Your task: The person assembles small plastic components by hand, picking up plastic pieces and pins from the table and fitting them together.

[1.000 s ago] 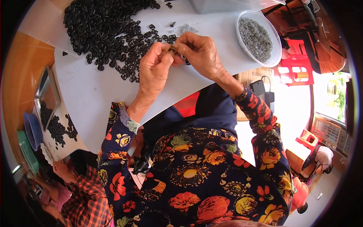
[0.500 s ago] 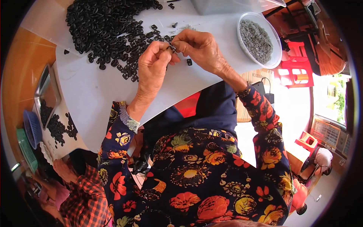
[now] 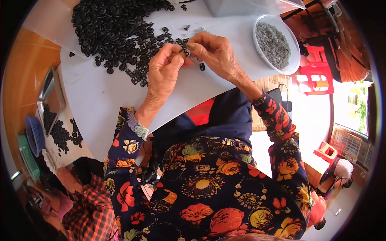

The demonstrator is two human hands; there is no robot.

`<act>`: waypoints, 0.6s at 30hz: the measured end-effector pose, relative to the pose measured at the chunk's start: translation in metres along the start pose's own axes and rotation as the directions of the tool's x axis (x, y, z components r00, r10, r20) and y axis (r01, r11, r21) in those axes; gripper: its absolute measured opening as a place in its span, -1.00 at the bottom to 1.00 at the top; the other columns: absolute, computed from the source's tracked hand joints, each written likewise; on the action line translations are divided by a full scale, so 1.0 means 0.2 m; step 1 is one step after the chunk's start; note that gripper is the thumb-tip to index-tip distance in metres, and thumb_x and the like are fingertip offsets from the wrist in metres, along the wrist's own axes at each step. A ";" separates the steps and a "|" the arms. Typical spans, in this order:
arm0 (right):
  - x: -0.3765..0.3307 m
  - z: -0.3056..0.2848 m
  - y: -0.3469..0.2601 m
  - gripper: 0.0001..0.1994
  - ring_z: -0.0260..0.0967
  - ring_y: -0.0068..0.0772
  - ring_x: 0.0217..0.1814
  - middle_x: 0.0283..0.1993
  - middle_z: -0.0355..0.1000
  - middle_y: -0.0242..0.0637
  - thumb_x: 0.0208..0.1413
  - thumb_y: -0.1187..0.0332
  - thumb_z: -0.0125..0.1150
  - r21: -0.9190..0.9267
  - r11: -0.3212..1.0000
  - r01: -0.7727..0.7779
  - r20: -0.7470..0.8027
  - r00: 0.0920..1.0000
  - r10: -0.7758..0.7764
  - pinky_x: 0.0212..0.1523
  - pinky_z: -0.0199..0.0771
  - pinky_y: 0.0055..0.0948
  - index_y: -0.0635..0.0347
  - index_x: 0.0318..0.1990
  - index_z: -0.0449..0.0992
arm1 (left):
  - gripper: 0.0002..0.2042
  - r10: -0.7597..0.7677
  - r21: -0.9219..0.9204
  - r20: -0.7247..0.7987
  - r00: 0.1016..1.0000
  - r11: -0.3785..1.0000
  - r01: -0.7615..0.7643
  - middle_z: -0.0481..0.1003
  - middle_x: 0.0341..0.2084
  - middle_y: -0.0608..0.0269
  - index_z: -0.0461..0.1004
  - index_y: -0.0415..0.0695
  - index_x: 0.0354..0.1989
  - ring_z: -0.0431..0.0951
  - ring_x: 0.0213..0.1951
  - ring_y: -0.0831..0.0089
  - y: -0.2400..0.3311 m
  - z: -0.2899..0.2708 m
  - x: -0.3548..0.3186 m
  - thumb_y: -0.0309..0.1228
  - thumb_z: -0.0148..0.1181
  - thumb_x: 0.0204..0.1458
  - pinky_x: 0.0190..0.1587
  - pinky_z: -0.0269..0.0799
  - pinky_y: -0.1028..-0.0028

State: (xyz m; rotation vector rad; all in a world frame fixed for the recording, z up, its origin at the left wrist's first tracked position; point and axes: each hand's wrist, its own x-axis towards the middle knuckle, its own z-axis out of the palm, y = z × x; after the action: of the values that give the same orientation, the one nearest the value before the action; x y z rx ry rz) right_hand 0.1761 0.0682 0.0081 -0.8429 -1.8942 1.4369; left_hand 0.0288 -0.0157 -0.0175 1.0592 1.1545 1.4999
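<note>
Over the white table, my left hand (image 3: 164,72) pinches a small black plastic part (image 3: 184,52) between thumb and fingers. Close beside it, my right hand (image 3: 217,56) has its thumb and forefinger pressed together at the part; whatever they grip is too small to make out. A large heap of black plastic parts (image 3: 106,34), several with oval holes, spreads to the left of my hands and behind them. One loose black piece (image 3: 202,66) lies just below my right fingers. To the right, a round clear tub (image 3: 298,60) holds many tiny grey translucent pieces (image 3: 273,45).
A clear plastic bin (image 3: 249,7) stands at the table's far edge. At left are a metal tray (image 3: 59,98), blue basket (image 3: 34,134) and green basket (image 3: 28,158). A co-worker in a checked sleeve (image 3: 94,201) sits lower left. Red stools (image 3: 315,76) stand right.
My right fingertips have shifted slightly right, a little away from the part. My left hand keeps its pinch almost in place. The whole view has moved very slightly.
</note>
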 end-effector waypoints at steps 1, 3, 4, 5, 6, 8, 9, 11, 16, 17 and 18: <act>0.00 0.00 0.00 -0.84 0.24 -0.72 -0.50 -0.55 0.40 -0.46 0.12 0.36 0.16 0.012 1.000 0.018 0.009 1.000 -0.018 -0.48 0.30 -0.60 0.29 -0.36 0.50 | -0.89 0.003 0.004 -0.006 1.000 1.000 -0.003 0.49 -0.47 0.29 0.41 -0.24 -0.28 0.41 -0.39 0.64 0.00 0.00 0.00 -0.46 0.00 0.13 -0.24 0.33 0.62; -0.01 0.00 0.03 -0.85 0.24 -0.72 -0.49 -0.54 0.40 -0.45 0.11 0.36 0.17 0.011 1.000 0.000 0.027 1.000 0.000 -0.46 0.30 -0.61 0.29 -0.35 0.50 | -0.87 -0.018 -0.008 -0.011 1.000 1.000 0.018 0.49 -0.46 0.27 0.41 -0.25 -0.27 0.42 -0.40 0.62 0.01 0.00 0.00 -0.43 0.02 0.15 -0.24 0.35 0.60; -0.01 0.00 0.03 -0.85 0.24 -0.72 -0.49 -0.53 0.40 -0.45 0.11 0.37 0.17 0.004 1.000 -0.025 0.037 0.999 0.024 -0.45 0.31 -0.61 0.29 -0.34 0.50 | -0.87 -0.017 -0.006 -0.015 1.000 1.000 0.017 0.49 -0.46 0.27 0.41 -0.25 -0.27 0.42 -0.40 0.62 0.01 0.01 0.00 -0.43 0.02 0.15 -0.24 0.35 0.60; -0.02 0.00 0.02 -0.85 0.24 -0.72 -0.49 -0.53 0.40 -0.45 0.11 0.37 0.17 0.007 1.000 -0.022 0.041 0.999 0.022 -0.45 0.31 -0.61 0.29 -0.34 0.50 | -0.86 -0.006 -0.009 -0.003 1.000 1.000 0.006 0.49 -0.46 0.27 0.41 -0.25 -0.27 0.42 -0.39 0.62 0.01 0.01 0.00 -0.42 0.03 0.15 -0.24 0.36 0.60; -0.04 0.01 0.01 -0.86 0.25 -0.73 -0.47 -0.52 0.41 -0.45 0.11 0.37 0.17 -0.020 1.000 0.005 0.010 1.000 -0.005 -0.42 0.31 -0.63 0.28 -0.33 0.50 | -0.85 0.005 -0.013 0.008 1.000 1.000 -0.005 0.49 -0.46 0.27 0.41 -0.25 -0.26 0.42 -0.39 0.61 0.00 0.01 -0.01 -0.41 0.03 0.16 -0.24 0.36 0.59; -0.05 0.02 -0.01 -0.87 0.26 -0.73 -0.46 -0.51 0.41 -0.45 0.11 0.38 0.17 -0.046 0.999 0.030 -0.020 0.999 -0.031 -0.40 0.32 -0.64 0.28 -0.33 0.49 | -0.85 0.034 -0.020 0.017 0.999 0.999 -0.034 0.49 -0.46 0.27 0.41 -0.25 -0.25 0.43 -0.39 0.61 0.00 0.01 -0.01 -0.41 0.03 0.16 -0.24 0.36 0.59; -0.05 0.02 -0.01 -0.88 0.28 -0.73 -0.44 -0.51 0.41 -0.46 0.11 0.39 0.17 -0.014 1.000 0.001 -0.016 1.000 -0.001 -0.38 0.32 -0.65 0.28 -0.32 0.49 | -0.85 0.065 -0.029 0.028 0.997 0.998 -0.065 0.49 -0.46 0.27 0.41 -0.25 -0.24 0.43 -0.38 0.61 -0.01 0.01 -0.01 -0.41 0.03 0.16 -0.25 0.36 0.59; -0.05 0.03 -0.01 -0.89 0.30 -0.73 -0.42 -0.51 0.41 -0.46 0.11 0.41 0.17 0.018 1.000 -0.025 -0.015 1.000 0.026 -0.35 0.33 -0.66 0.28 -0.32 0.48 | -0.83 0.076 -0.031 0.009 0.997 0.997 -0.075 0.49 -0.46 0.27 0.41 -0.27 -0.24 0.43 -0.38 0.61 -0.01 0.00 -0.02 -0.39 0.04 0.16 -0.25 0.37 0.59; -0.04 0.03 0.00 -0.92 0.35 -0.70 -0.37 -0.40 0.46 -0.40 0.09 0.49 0.17 0.129 0.992 -0.002 0.001 1.000 0.002 -0.31 0.38 -0.64 0.33 -0.32 0.44 | -0.91 0.036 0.166 0.024 0.999 0.985 -0.040 0.46 -0.56 0.39 0.42 -0.24 -0.26 0.43 -0.47 0.70 0.04 -0.05 0.02 -0.48 0.04 0.14 -0.41 0.34 0.62; -0.04 0.03 0.01 -0.92 0.35 -0.70 -0.37 -0.40 0.46 -0.40 0.09 0.49 0.17 0.131 0.991 0.001 -0.003 1.000 -0.001 -0.31 0.38 -0.64 0.33 -0.32 0.44 | -0.90 0.078 0.300 0.014 0.997 0.951 -0.079 0.47 -0.56 0.36 0.43 -0.23 -0.27 0.43 -0.50 0.67 0.07 -0.06 0.04 -0.47 0.05 0.14 -0.43 0.34 0.60; -0.04 0.03 0.01 -0.93 0.35 -0.70 -0.36 -0.38 0.46 -0.38 0.08 0.51 0.16 0.252 0.968 0.005 -0.031 1.000 0.003 -0.31 0.39 -0.64 0.34 -0.32 0.44 | -0.89 0.121 0.429 0.011 0.993 0.896 -0.114 0.47 -0.57 0.34 0.44 -0.23 -0.28 0.44 -0.52 0.64 0.10 -0.08 0.06 -0.45 0.05 0.14 -0.45 0.33 0.58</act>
State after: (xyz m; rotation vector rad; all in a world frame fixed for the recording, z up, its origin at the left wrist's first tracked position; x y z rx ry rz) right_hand 0.1756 0.0591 0.0044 -0.7370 -1.6433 1.6127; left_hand 0.0084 -0.0089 0.0010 1.4374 1.4986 1.3760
